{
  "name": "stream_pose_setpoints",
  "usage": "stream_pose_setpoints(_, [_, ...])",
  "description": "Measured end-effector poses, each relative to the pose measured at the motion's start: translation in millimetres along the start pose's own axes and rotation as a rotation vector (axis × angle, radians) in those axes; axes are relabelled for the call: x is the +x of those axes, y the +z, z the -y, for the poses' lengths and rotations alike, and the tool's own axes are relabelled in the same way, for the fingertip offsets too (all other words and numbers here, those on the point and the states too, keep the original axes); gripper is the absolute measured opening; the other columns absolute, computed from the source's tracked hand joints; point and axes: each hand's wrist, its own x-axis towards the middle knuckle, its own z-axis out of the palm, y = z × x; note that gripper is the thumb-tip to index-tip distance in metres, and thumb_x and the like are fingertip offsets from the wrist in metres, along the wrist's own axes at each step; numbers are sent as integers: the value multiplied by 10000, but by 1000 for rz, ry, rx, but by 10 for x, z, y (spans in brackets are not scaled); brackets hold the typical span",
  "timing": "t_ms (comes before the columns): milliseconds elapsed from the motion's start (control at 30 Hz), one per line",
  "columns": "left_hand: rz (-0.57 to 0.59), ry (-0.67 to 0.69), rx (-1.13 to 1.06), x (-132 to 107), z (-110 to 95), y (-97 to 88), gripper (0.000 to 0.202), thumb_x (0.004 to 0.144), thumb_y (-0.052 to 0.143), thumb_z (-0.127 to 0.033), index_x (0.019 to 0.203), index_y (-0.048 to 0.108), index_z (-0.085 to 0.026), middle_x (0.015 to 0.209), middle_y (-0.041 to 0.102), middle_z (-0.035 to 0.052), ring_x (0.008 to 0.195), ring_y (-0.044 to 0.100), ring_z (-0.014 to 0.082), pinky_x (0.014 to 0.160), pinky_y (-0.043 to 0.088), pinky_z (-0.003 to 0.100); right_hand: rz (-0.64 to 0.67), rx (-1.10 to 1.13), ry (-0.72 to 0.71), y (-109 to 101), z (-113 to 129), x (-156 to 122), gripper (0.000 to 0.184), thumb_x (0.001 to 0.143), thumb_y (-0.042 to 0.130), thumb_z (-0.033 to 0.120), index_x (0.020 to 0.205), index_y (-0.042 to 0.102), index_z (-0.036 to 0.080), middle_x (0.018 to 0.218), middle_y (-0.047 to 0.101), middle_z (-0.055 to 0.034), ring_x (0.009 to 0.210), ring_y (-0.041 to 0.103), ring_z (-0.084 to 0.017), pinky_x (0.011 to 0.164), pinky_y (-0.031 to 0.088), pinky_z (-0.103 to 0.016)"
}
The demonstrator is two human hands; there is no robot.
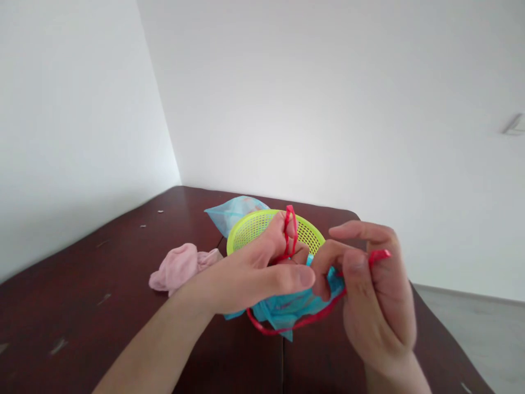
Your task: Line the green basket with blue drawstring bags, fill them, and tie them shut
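In front of me a crumpled, translucent blue bag [283, 307] lies with a red drawstring [305, 323] running along its near side. My left hand [258, 273] has a loop of the red drawstring around its curled fingers, and its thumb stretches to the right. Between the thumb and bent fingers of my right hand [379, 298] passes the same drawstring, its tip sticking out on the right. The two hands are close together above the bag and hide much of it. Just behind them stands a yellow-green mesh basket [231, 239], partly covered by my left hand.
A bunched pink cloth [178, 268] lies left of the basket, beside my left forearm. Behind the basket is another pale blue translucent bag [229, 214]. The dark reddish-brown table [102, 334] meets white walls at the left and back. Pale floor [471, 317] shows at the right.
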Motion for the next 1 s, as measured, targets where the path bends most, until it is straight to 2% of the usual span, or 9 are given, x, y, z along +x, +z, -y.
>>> stream_pose_setpoints(100, [11,4,130,-11,2,-9,610,878,1066,-557,1012,546,-268,835,520,-52,694,424,135,598,374,251,15,-217,-7,-33,-55,28,182,1271,582,366,1242,752,310,718,620,41,577,527,-143,543,399,-274])
stream_pose_setpoints(167, [-54,32,175,-14,60,0,620,862,1095,-524,1096,580,-269,852,554,-54,699,453,134,603,378,246,72,-361,-37,-26,-101,63,115,1222,675,354,1199,767,290,757,685,16,622,618,-164,567,426,-282])
stream_pose_setpoints(233, [-134,49,182,4,141,21,603,896,1084,-479,1191,599,-276,839,597,-60,690,486,135,611,383,234,41,-438,-53,7,-156,84,126,1166,747,324,1289,758,295,924,809,-34,746,746,-214,628,504,-301])
stream_pose_setpoints(367, [-228,88,262,72,236,56,337,1044,947,-420,1176,684,-257,726,576,-69,614,417,127,575,305,237,-103,-459,-19,71,-281,84,510,1096,794,247,1594,696,304,1318,864,-136,898,832,-276,701,606,-351])
stream_pose_setpoints(567, [-150,127,287,116,161,12,278,1147,810,-428,990,748,-207,909,741,28,836,661,185,751,510,272,39,-486,23,58,-289,58,558,1150,709,267,1692,593,326,1295,851,-110,875,791,-233,772,628,-358])
stream_pose_setpoints(667, [-159,130,231,106,116,-75,316,1154,815,-458,990,742,-198,954,731,38,897,658,194,809,540,276,128,-272,126,30,-186,50,405,1204,696,357,1605,638,344,1052,803,-23,773,678,-183,759,600,-318])
stream_pose_setpoints(767, [-171,127,184,85,83,-169,382,1155,818,-522,980,706,-202,827,586,-10,720,485,144,646,433,239,110,-104,200,-7,-96,74,161,1235,670,437,1243,762,305,902,700,13,734,574,-153,675,517,-263])
stream_pose_setpoints(900, [-90,89,59,79,100,-231,525,1213,659,-655,925,606,-219,742,383,-53,586,265,119,515,225,256,18,-37,186,-33,-69,142,342,1203,742,478,954,723,243,808,616,21,680,481,-123,576,388,-245])
stream_pose_setpoints(1000, [-153,124,111,100,130,-240,551,1206,676,-657,891,598,-212,774,443,-33,613,303,123,544,295,270,-88,17,179,-50,-104,180,328,1183,775,485,966,753,240,737,540,36,637,407,-117,554,329,-254])
